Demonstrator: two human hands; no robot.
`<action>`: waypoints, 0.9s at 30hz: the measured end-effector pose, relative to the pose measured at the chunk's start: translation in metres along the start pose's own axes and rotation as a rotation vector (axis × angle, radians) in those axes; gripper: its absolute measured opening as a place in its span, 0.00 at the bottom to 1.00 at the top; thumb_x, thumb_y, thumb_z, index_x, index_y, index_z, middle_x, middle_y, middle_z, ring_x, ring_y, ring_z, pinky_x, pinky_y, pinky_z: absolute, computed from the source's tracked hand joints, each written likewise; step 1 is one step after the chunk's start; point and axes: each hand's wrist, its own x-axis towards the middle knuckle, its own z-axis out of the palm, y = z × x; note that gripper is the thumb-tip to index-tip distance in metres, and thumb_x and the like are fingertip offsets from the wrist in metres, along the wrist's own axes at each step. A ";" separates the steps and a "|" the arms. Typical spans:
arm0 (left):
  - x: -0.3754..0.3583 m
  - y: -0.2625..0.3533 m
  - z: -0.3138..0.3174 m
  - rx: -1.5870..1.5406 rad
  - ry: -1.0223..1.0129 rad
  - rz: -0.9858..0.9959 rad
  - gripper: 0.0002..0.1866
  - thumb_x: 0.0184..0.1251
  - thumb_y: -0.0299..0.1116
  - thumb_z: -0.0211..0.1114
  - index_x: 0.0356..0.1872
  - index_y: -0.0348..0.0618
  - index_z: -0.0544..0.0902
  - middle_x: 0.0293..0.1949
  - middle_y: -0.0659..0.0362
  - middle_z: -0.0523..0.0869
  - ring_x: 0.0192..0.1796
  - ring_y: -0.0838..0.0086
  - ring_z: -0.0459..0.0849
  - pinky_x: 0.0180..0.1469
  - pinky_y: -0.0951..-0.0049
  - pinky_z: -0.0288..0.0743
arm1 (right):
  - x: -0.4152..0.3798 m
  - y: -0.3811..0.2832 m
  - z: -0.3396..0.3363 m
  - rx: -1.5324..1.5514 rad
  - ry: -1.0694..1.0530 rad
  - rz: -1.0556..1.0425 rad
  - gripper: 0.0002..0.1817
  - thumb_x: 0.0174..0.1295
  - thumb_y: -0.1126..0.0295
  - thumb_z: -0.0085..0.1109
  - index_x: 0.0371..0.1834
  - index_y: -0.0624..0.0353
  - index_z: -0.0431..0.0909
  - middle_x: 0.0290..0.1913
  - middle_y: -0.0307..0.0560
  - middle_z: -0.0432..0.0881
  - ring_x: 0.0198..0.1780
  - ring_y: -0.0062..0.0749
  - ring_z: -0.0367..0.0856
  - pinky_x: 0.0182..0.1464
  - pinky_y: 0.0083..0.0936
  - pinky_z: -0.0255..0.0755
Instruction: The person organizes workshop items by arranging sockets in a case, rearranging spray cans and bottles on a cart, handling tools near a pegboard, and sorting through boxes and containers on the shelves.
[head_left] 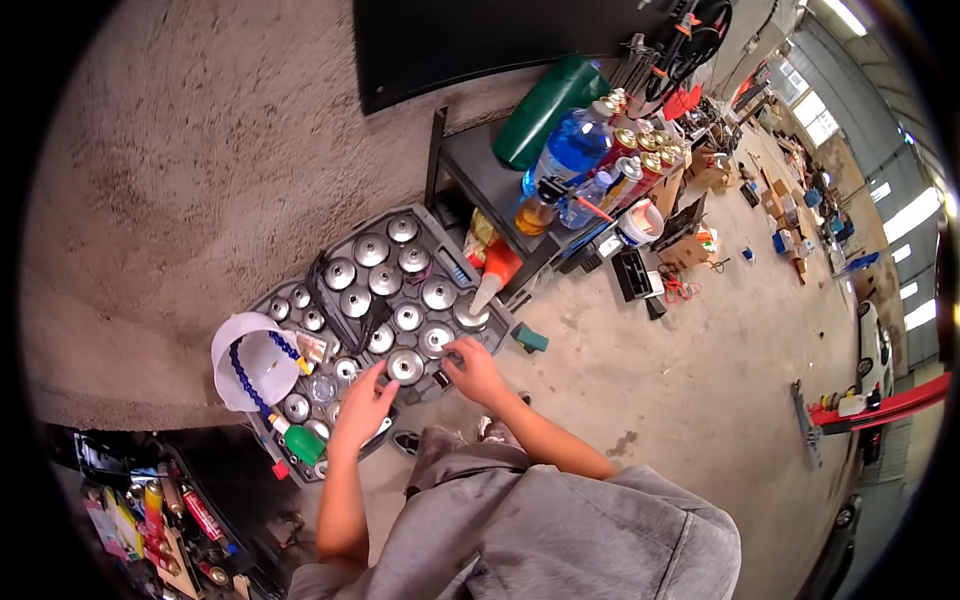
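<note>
Nr frame ctr: L hand (364,410) & R hand (475,372), both empty, fingers part-spread, flank metal cup (405,367) in grey case (447,250).

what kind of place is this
Most likely a car repair garage. A white car is at the far right, a red metal arm that looks like part of a vehicle lift is near it, and many round metal cups, apparently tools, are laid out in front.
</note>
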 end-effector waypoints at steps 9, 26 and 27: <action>0.046 0.142 0.105 -0.078 -0.017 0.201 0.31 0.80 0.40 0.73 0.78 0.39 0.78 0.61 0.49 0.90 0.51 0.62 0.90 0.54 0.62 0.84 | 0.013 0.064 -0.124 0.102 -0.125 -0.049 0.17 0.69 0.66 0.71 0.58 0.59 0.89 0.52 0.56 0.91 0.53 0.54 0.88 0.59 0.44 0.81; 0.228 0.298 0.128 -0.069 0.318 0.325 0.37 0.72 0.42 0.78 0.78 0.40 0.76 0.69 0.47 0.84 0.70 0.59 0.83 0.73 0.59 0.76 | 0.138 0.046 -0.373 0.269 0.303 -0.277 0.06 0.72 0.72 0.72 0.46 0.62 0.87 0.43 0.51 0.89 0.47 0.45 0.86 0.50 0.37 0.82; 0.235 0.299 0.125 -0.094 0.309 0.372 0.39 0.69 0.43 0.79 0.77 0.41 0.76 0.69 0.47 0.84 0.70 0.59 0.83 0.74 0.59 0.75 | 0.144 0.045 -0.377 0.203 0.291 -0.322 0.06 0.71 0.72 0.72 0.46 0.62 0.87 0.43 0.52 0.89 0.48 0.46 0.86 0.51 0.38 0.81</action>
